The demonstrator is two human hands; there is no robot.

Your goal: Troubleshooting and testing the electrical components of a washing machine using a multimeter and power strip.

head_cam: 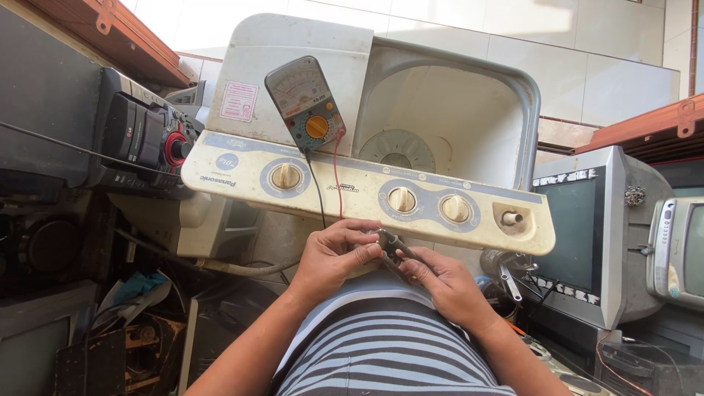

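Below washer panel [367,192], left hand [334,257] and right hand [440,282] pinch probes [396,249].

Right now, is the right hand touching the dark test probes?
Touching. The head view shows the right hand with its fingers closed around the dark test probes, which the left hand meets from the other side.

Both hands [334,257] [444,282] sit close under the washing machine's control panel [352,192], which blocks any way upward. The meter's two leads [328,183] hang down across that panel. The open tub [440,117] offers room. A stereo [147,139] crowds the left, a television [587,235] the right.
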